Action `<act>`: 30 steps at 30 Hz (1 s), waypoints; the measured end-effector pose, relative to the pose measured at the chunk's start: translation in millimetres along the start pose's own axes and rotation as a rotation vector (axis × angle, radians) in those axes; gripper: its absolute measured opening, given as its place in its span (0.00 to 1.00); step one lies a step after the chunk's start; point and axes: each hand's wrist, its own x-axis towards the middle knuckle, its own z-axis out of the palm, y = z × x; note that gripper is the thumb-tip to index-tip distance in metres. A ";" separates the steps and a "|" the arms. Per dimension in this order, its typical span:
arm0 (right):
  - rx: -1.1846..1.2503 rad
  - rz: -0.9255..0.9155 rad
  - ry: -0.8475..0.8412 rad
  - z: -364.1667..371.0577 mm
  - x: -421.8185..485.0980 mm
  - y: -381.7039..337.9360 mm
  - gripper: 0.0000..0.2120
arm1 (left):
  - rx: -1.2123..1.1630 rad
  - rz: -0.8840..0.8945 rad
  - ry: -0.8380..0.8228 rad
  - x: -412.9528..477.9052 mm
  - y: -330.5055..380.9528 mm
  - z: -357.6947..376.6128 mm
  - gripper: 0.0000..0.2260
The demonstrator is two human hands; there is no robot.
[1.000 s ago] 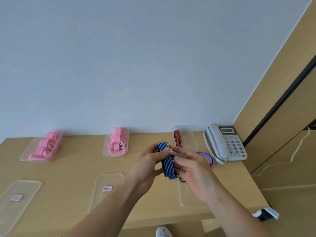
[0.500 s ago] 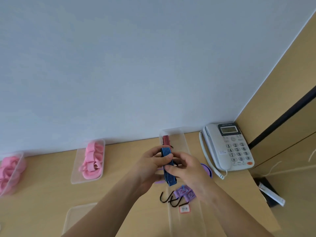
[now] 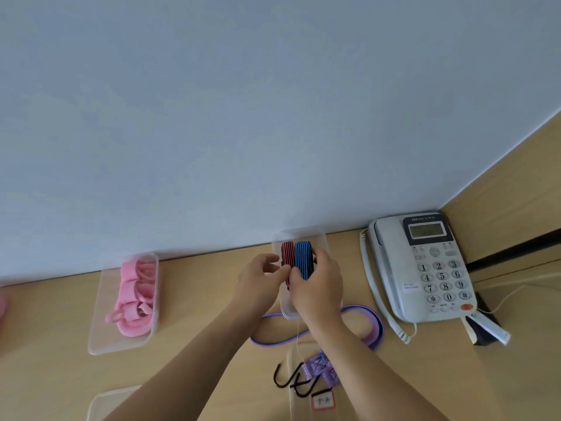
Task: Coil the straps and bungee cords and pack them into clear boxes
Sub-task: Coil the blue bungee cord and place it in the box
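A coiled blue bungee cord [image 3: 304, 257] stands inside the clear box [image 3: 320, 238] by the wall, right beside a coiled red bungee cord [image 3: 287, 253]. My right hand [image 3: 315, 284] grips the blue coil from the front, fingers curled round it. My left hand [image 3: 261, 276] is just left of the box, its fingertips at the red coil; whether they pinch it is unclear. A purple strap [image 3: 358, 320] loops on the table under my right forearm. A purple patterned bungee cord [image 3: 318, 370] with black hooks [image 3: 291, 382] lies nearer me.
A clear box [image 3: 100, 335] holding pink straps [image 3: 133, 299] sits to the left. A clear lid [image 3: 291, 399] with a red-edged label lies under the hooks; another lid corner [image 3: 103, 402] shows at bottom left. A white desk phone [image 3: 425, 265] stands at right.
Both hands have moved away from me toward the wall and lowered the blue coil into the box beside the red one. The view has shifted right and closer.
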 end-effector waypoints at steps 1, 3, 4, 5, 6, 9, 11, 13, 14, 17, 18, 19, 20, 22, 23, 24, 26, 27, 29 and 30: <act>-0.032 -0.009 0.026 7.1 1.0 -0.3 0.22 | 0.043 0.011 0.017 3.7 -1.7 2.2 0.15; -0.050 -0.011 0.081 16.3 3.1 -0.5 0.21 | 0.101 0.030 0.043 8.3 -4.2 4.7 0.14; -0.060 -0.024 0.110 19.6 4.7 0.6 0.21 | 0.124 0.037 0.049 10.2 -6.0 4.9 0.14; -0.077 -0.038 0.133 21.1 6.2 0.8 0.20 | 0.144 0.044 0.049 11.6 -8.1 4.8 0.14; -0.093 -0.046 0.151 22.4 8.5 2.0 0.19 | 0.159 0.048 0.039 12.2 -9.9 4.7 0.14; -0.120 -0.053 0.175 22.8 15.0 3.8 0.18 | 0.169 0.067 0.022 13.4 -14.5 5.0 0.16; -0.132 -0.075 0.185 23.7 16.0 4.3 0.18 | 0.169 0.075 0.025 15.0 -17.1 5.7 0.16; -0.153 -0.098 0.208 25.0 15.4 4.3 0.18 | 0.160 0.078 0.022 16.5 -19.0 6.8 0.16; -0.163 -0.109 0.221 25.1 15.1 4.2 0.18 | 0.157 0.079 0.019 16.8 -19.7 7.5 0.16; -0.212 -0.137 0.250 23.4 16.1 5.3 0.19 | 0.168 0.105 0.017 17.4 -21.1 8.7 0.17; -0.233 -0.138 0.246 22.3 17.4 6.5 0.20 | 0.178 0.121 0.020 18.4 -21.9 9.0 0.17; -0.256 -0.138 0.231 21.2 18.6 8.0 0.20 | 0.192 0.139 0.023 19.3 -23.3 9.0 0.18; -0.281 -0.138 0.213 20.2 19.7 9.5 0.19 | 0.213 0.160 0.026 20.1 -24.7 9.2 0.18; -0.327 -0.134 0.185 18.4 22.0 11.1 0.16 | 0.303 0.223 0.019 20.2 -26.3 9.6 0.19; -0.342 -0.136 0.179 17.8 23.3 11.3 0.15 | 0.376 0.272 0.016 20.7 -27.0 10.2 0.21; -0.360 -0.146 0.176 16.9 24.2 10.8 0.15 | 0.461 0.323 0.015 21.0 -27.5 11.4 0.23; -0.410 -0.188 0.175 15.4 25.9 9.4 0.14 | 0.610 0.414 0.019 20.5 -27.7 13.7 0.26; -0.434 -0.214 0.181 14.5 27.1 8.9 0.14 | 0.662 0.455 0.024 20.5 -28.8 14.5 0.26; -0.484 -0.266 0.199 11.9 30.1 9.7 0.13 | 0.733 0.529 0.044 21.0 -30.5 13.9 0.27; -0.511 -0.292 0.206 11.2 31.3 11.0 0.13 | 0.768 0.550 0.058 21.0 -30.0 13.1 0.26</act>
